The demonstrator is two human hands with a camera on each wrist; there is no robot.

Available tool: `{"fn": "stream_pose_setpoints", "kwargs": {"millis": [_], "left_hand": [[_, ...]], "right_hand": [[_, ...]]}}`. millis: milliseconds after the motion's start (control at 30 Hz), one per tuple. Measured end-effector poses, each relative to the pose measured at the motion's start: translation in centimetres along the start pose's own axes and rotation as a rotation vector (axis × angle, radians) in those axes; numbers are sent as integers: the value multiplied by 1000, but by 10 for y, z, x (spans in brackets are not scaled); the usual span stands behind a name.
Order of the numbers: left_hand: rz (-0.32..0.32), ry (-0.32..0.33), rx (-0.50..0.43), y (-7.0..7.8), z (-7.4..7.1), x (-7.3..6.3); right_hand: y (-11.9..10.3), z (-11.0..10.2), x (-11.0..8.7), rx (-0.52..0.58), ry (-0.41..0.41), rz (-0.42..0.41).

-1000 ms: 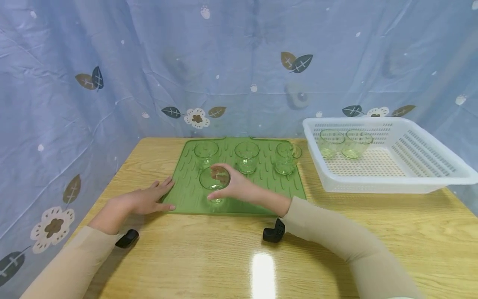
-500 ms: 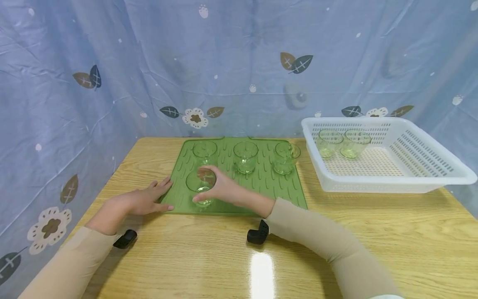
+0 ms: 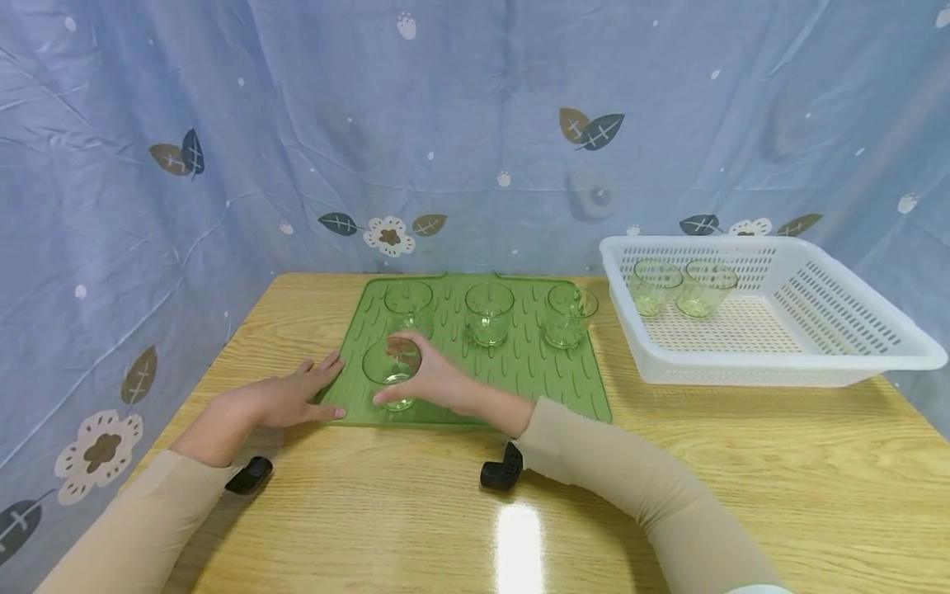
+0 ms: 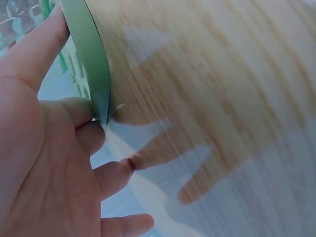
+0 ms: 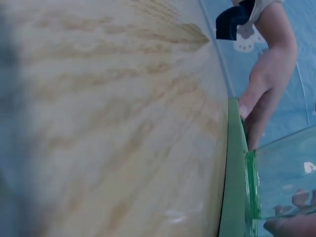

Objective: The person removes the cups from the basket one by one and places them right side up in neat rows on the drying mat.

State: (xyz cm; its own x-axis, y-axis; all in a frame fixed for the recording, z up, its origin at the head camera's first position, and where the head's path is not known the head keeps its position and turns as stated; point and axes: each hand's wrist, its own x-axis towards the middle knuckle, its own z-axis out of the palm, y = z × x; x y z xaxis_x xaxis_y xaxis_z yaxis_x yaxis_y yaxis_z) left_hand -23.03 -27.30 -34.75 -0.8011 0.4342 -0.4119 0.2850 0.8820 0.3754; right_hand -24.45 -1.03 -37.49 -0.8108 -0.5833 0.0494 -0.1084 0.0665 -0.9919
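Observation:
My right hand [image 3: 438, 381] grips a pale green glass [image 3: 376, 369] by its side, thumb toward me and fingers round the far side. The glass is upright at the front left of a green ribbed mat [image 3: 527, 375]. In the right wrist view the glass [image 5: 279, 173] has its base against the mat. My left hand [image 3: 293, 398] lies along the mat's left edge with fingers spread and nearly straight, touching it. Three more glasses line the back of the mat: left [image 3: 406, 299], middle [image 3: 490, 309] and right [image 3: 571, 312].
A white perforated basket [image 3: 779, 361] stands on the right of the wooden table [image 3: 386, 511], holding two similar glasses, one on the left [image 3: 656, 285] and one beside it [image 3: 707, 289]. A blue patterned curtain [image 3: 475, 124] hangs behind and along the left.
My right hand has moved left with the glass across the front of the mat, slowing in the last half second. My left hand has stayed at the mat's edge.

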Motion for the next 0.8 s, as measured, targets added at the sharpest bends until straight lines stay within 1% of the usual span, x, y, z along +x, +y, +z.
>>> {"fn": "stream_pose_setpoints", "kwargs": {"millis": [200, 300, 533, 667, 800], "left_hand": [[-3, 3, 13, 0, 1, 0], [-6, 0, 8, 0, 0, 0], [-1, 3, 13, -2, 0, 1], [0, 4, 12, -1, 0, 1], [3, 7, 8, -1, 0, 1]], "right_hand": [[1, 6, 0, -51, 69, 32], [-1, 8, -1, -64, 87, 41], [-3, 10, -3, -68, 90, 58], [-2, 9, -1, -83, 92, 56], [-2, 9, -1, -75, 85, 58]]}}
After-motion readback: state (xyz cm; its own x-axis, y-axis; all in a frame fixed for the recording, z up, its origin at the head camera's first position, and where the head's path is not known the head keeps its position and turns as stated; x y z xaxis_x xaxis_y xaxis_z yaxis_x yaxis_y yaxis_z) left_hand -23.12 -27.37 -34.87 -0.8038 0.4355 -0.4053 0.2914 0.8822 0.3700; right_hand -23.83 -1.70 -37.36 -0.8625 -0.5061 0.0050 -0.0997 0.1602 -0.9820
